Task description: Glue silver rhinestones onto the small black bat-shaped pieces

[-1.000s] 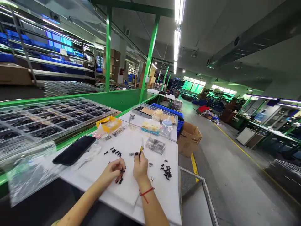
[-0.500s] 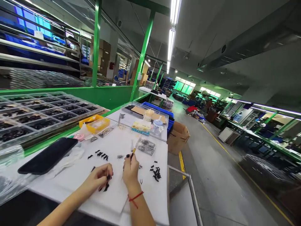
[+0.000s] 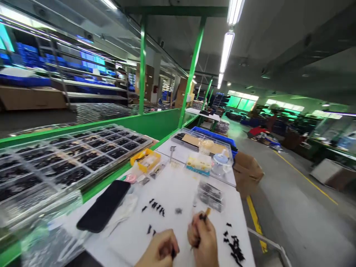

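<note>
Both hands rest close together at the near edge of a white work mat (image 3: 178, 193). My left hand (image 3: 160, 250) is curled shut on a small black part that peeks out by the fingers. My right hand (image 3: 203, 241) is closed on a thin tool with a yellow handle (image 3: 207, 212) pointing up and away. A row of small black parts (image 3: 155, 206) lies just ahead of the left hand. A heap of black parts (image 3: 235, 248) lies right of the right hand.
A black phone (image 3: 104, 205) lies left on the mat. Clear compartment trays of black parts (image 3: 69, 155) line the green bench at left. A yellow tray (image 3: 146, 159), a clear box (image 3: 210, 194) and a cardboard box (image 3: 247, 172) stand ahead. An aisle runs right.
The view has swung up and left, so my hands now sit at the bottom edge. The grips look unchanged, with the tool still in my right hand.
</note>
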Tool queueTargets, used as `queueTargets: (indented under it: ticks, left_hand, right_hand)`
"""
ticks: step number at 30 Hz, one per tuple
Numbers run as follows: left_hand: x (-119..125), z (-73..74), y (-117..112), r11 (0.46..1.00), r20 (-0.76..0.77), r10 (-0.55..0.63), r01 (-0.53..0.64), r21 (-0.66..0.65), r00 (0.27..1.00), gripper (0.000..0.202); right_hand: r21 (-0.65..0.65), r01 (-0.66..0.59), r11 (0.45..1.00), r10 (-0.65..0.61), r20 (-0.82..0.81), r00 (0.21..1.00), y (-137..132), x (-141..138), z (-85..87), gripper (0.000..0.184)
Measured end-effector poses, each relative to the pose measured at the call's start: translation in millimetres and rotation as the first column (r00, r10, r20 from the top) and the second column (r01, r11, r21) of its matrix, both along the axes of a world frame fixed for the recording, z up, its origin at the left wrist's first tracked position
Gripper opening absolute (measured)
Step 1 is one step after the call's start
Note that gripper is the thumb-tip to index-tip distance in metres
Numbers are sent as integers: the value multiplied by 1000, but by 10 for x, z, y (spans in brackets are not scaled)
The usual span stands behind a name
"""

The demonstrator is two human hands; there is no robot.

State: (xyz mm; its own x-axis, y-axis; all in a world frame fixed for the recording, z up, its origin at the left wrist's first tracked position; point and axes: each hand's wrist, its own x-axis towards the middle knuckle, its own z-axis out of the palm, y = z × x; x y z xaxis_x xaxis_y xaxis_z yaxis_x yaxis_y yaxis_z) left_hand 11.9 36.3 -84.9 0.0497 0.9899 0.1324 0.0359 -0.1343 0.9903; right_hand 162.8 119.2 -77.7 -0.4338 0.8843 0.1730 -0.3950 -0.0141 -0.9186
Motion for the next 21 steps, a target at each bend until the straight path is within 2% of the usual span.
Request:
queueTargets:
  ticks: [4,7,9,12,14,16,18,21]
  left_hand:
    - [28,7,57,999,-110,4,2,53,994,33]
    - [-42,155,-39,991,-163,-11,32,128,987,18]
    - [-134,390,-151,977,-187,-11,51,207,982,4]
    - [-289,867,-259,951,-218,-14,80,297,976,22]
    - [-352,1151,-227,942,-246,-8,90,323,969,25]
    - [-374,1327,-97,939,-267,43,53,340,963,19]
    - [-385,1374,107,935,-276,102,3,355,956,14]
    - [-432,1272,472,930,-263,184,-81,357,947,13]
  right_hand:
    - [-47,-95,994,91,-80,993,-3,11,50,46]
    - [-56,-154,987,152,-33,988,-82,-72,3,47]
    - [-45,-185,982,187,37,982,-124,-102,-23,44]
    - [-16,-213,977,213,143,966,-146,-87,-12,39]
    - [10,-213,977,207,195,959,-143,-73,6,39]
    - [39,-209,977,194,231,953,-136,-82,8,39]
    - [75,-202,977,177,256,950,-129,-110,-2,40]
    - [175,-183,967,128,286,950,-126,-125,41,38]
